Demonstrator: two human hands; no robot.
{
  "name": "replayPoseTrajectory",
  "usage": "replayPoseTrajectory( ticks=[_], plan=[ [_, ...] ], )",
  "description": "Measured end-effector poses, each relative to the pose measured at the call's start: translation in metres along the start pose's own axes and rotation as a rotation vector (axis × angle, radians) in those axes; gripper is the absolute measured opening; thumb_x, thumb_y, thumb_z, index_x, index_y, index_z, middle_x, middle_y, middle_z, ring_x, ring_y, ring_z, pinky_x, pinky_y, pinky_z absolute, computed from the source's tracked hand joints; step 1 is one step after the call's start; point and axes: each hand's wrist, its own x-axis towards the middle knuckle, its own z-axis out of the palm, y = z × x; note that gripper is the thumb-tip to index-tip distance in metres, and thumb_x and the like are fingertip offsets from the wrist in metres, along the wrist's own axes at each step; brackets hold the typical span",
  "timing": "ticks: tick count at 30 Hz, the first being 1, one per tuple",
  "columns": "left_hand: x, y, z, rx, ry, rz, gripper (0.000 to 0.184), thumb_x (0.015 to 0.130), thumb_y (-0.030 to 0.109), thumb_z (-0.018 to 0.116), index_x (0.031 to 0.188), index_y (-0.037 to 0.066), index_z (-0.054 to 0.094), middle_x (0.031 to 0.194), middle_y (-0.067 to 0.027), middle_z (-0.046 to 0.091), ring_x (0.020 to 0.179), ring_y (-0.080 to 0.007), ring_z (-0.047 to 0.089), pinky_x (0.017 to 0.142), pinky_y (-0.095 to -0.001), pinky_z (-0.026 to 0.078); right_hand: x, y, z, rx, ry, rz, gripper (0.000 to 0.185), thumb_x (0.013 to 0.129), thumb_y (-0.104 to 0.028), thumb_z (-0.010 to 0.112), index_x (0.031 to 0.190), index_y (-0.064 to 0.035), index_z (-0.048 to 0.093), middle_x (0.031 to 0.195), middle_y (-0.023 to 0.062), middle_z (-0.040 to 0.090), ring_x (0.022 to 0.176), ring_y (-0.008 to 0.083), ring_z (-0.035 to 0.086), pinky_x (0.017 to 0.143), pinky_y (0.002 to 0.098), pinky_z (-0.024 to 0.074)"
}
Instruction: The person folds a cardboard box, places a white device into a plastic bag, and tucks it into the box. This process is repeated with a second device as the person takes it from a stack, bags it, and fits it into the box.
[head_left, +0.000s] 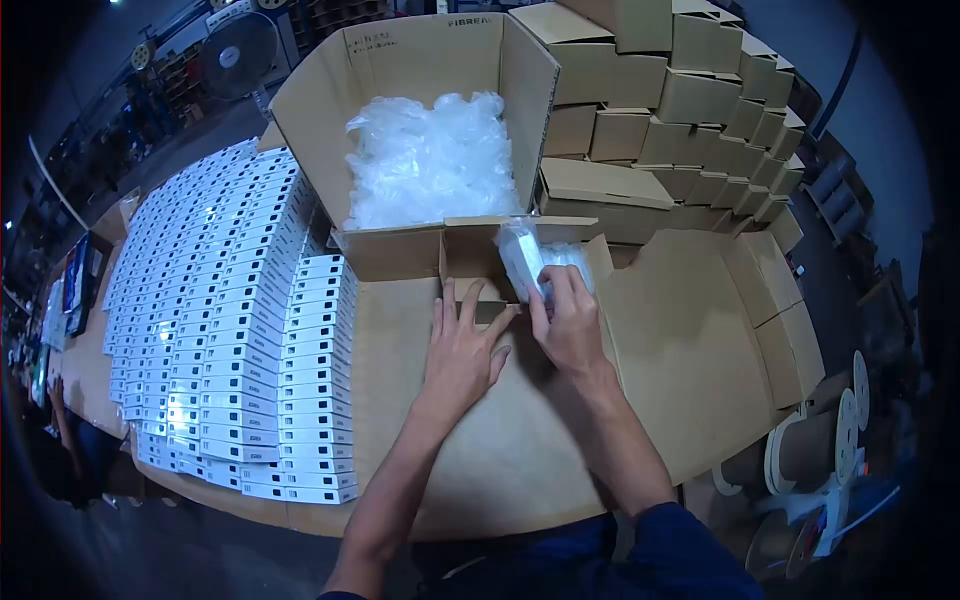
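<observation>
A small open carton (470, 250) sits on the cardboard-covered table in front of me. My right hand (570, 320) is closed on a white item in a clear plastic bag (520, 255), held tilted at the carton's right side. Another bundle of clear plastic (568, 256) shows just behind that hand. My left hand (462, 345) lies with fingers spread at the carton's front edge, nothing in its grasp. Its fingertips reach a front flap (490, 311). The carton's inside is partly hidden by the bagged item and my hands.
Stacked white labelled boxes (215, 310) fill the left side. A large carton (420, 55) of clear plastic bags (435, 160) stands behind. Folded brown cartons (690, 100) are piled at back right. Cable reels (810, 450) stand beyond the right edge; another person's arm (65, 415) is far left.
</observation>
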Motion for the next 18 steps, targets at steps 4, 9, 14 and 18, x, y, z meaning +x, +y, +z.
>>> replayPoseTrajectory(
  ticks=[4, 9, 14, 18],
  plan=[
    [-0.002, -0.006, 0.004, -0.023, 0.0, 0.004, 0.059, 0.085, 0.023, 0.078, 0.141, 0.024, 0.061, 0.154, -0.0247, 0.038, 0.145, -0.0589, 0.024, 0.119, -0.0665, 0.028, 0.005, 0.01, 0.015, -0.145, -0.039, 0.026, 0.021, 0.091, -0.011, 0.071, 0.104, -0.0012, 0.059, 0.092, 0.0207, 0.063, 0.077, 0.0439, 0.066, 0.065, 0.0518, 0.0545],
    [-0.006, -0.005, 0.011, 0.013, -0.014, -0.011, 0.059, 0.085, 0.022, 0.078, 0.141, 0.024, 0.06, 0.15, -0.0236, 0.039, 0.144, -0.0621, 0.021, 0.117, -0.0697, 0.028, 0.007, 0.011, 0.028, -0.202, -0.061, 0.136, 0.021, 0.086, -0.01, 0.075, 0.1, -0.0004, 0.063, 0.088, 0.0217, 0.066, 0.078, 0.0444, 0.066, 0.068, 0.0521, 0.053],
    [-0.009, 0.001, 0.01, 0.016, -0.063, -0.031, 0.061, 0.085, 0.024, 0.078, 0.143, 0.026, 0.059, 0.145, -0.0213, 0.041, 0.144, -0.0608, 0.02, 0.114, -0.0749, 0.027, 0.008, 0.019, 0.03, -0.286, -0.156, 0.163, 0.021, 0.089, -0.015, 0.073, 0.102, -0.0005, 0.064, 0.093, 0.0228, 0.065, 0.076, 0.0449, 0.07, 0.064, 0.0537, 0.0563],
    [-0.008, 0.004, 0.013, 0.014, -0.089, -0.069, 0.062, 0.085, 0.025, 0.078, 0.143, 0.027, 0.059, 0.145, -0.0209, 0.04, 0.146, -0.0592, 0.018, 0.112, -0.0797, 0.022, 0.011, 0.018, 0.038, -0.361, -0.169, 0.203, 0.017, 0.088, -0.014, 0.073, 0.093, 0.001, 0.069, 0.093, 0.0219, 0.066, 0.073, 0.0441, 0.07, 0.063, 0.054, 0.0569]
  ],
)
